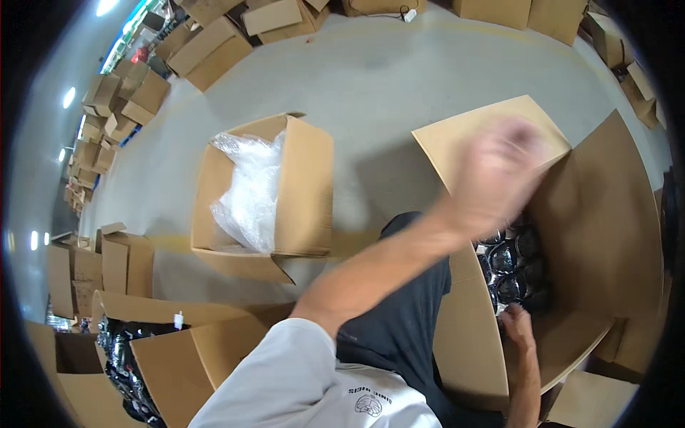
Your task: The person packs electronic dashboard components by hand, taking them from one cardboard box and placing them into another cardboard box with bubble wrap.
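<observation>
A large open cardboard box (464, 328) stands at my right, with several shiny black items (504, 258) in clear wrapping lined up inside; their kind is hard to make out. My left hand (497, 167) is raised over the far side of this box, in front of its lifted flap (449, 135). Motion smears its fingers, so I cannot see whether it holds anything. Down inside the box, my right hand (519, 327) has curled fingers against the near end of the black items. What lies between those fingers is hidden.
Ahead to the left, an open carton (307, 185) holds clear bubble wrap (253, 189). Another open carton (171, 357) at lower left contains black wrapped items (125, 364). Stacked cardboard boxes (210, 53) line the far and left sides of the grey floor (371, 78).
</observation>
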The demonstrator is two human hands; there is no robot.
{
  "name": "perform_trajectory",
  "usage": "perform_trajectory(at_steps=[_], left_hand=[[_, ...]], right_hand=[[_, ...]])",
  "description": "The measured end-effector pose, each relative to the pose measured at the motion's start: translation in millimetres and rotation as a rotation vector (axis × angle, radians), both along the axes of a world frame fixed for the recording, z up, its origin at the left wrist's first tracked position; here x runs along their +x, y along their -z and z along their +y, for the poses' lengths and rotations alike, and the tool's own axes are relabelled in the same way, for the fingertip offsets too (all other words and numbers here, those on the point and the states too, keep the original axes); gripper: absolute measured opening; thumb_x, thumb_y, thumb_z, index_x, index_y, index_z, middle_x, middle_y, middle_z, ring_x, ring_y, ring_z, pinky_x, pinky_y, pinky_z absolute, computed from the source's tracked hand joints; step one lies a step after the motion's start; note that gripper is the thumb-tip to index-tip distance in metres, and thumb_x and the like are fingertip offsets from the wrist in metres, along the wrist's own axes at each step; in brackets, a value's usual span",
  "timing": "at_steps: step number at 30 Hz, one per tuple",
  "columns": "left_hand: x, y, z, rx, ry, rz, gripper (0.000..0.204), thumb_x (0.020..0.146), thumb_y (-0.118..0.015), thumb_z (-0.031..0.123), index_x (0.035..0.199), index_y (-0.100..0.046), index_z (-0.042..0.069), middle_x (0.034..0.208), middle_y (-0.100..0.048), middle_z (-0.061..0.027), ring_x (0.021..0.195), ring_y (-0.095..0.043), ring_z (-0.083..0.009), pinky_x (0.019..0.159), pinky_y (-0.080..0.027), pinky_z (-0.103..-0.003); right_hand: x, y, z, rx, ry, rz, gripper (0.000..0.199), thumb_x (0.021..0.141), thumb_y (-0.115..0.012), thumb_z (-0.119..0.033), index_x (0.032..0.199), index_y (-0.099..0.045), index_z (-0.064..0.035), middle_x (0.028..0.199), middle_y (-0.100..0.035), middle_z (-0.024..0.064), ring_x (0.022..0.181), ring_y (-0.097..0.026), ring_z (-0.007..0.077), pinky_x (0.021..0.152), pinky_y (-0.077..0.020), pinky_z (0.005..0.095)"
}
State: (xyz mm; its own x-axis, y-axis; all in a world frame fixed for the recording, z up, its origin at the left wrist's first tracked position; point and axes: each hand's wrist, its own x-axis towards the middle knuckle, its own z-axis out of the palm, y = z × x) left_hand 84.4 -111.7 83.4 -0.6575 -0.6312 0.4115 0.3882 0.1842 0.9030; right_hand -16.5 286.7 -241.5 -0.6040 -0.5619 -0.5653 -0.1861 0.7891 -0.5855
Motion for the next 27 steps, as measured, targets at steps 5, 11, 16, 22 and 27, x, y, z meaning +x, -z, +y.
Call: perform_trajectory(at_steps=[5,11,16,22,27], left_hand=[[182.5,102.3,-192.9,-0.723,-1.122,-0.684,0.061,0.088,-0.072,0.025,0.137,-0.051,-0.005,0.139,-0.052,-0.0263,0.137,-0.044,-0.0416,0.116,-0.034,-0.053],[403.8,196.4,-253.3,-0.319,-1.109,-1.695,0.024,0.09,-0.067,0.02,0.1,-0.074,-0.002,0.105,-0.073,-0.0256,0.097,-0.07,-0.0454,0.092,-0.055,-0.05],[357.8,128.2,-247.3,-0.733,-1.315,-0.912,0.031,0.1,-0.062,0.023,0.088,-0.069,-0.004,0.092,-0.067,-0.0244,0.084,-0.065,-0.0419,0.073,-0.049,-0.05],[158.9,20.1,-113.0,-0.681,-0.954,-0.275,0.017,0.101,-0.061,0.013,0.096,-0.067,-0.002,0.081,-0.054,-0.0147,0.074,-0.054,-0.0327,0.067,-0.045,-0.044],[101.1,33.5,12.4,-0.731,-0.469,-0.086,0.019,0.088,-0.07,-0.001,0.106,-0.072,-0.004,0.084,-0.059,-0.0157,0.073,-0.062,-0.0333,0.063,-0.051,-0.039]], right_hand=[[-10.1,-65.7,11.0,-0.078,0.069,0.314,0.031,0.085,-0.077,-0.019,0.103,-0.068,0.005,0.085,-0.069,0.016,0.076,-0.062,0.0204,0.071,-0.0518,0.0361],[2.3,-54.3,21.7,0.082,-0.129,0.207,0.038,0.084,-0.078,-0.022,0.109,-0.07,0.005,0.091,-0.073,0.0219,0.081,-0.071,0.0303,0.073,-0.055,0.0399],[3.6,-96.3,-29.1,0.0,-0.154,0.276,0.035,0.086,-0.077,-0.017,0.11,-0.068,0.0065,0.085,-0.071,0.0199,0.074,-0.066,0.027,0.073,-0.0543,0.0369],[32.0,-236.1,-117.2,-0.485,0.081,0.239,0.033,0.095,-0.068,-0.009,0.123,-0.065,0.0075,0.108,-0.074,0.0142,0.094,-0.068,0.02,0.086,-0.0544,0.033],[82.6,-323.4,-192.6,-0.854,0.011,0.065,0.072,0.09,-0.076,-0.02,0.148,-0.044,0.0074,0.136,-0.062,0.025,0.13,-0.059,0.0311,0.113,-0.0444,0.0425]])
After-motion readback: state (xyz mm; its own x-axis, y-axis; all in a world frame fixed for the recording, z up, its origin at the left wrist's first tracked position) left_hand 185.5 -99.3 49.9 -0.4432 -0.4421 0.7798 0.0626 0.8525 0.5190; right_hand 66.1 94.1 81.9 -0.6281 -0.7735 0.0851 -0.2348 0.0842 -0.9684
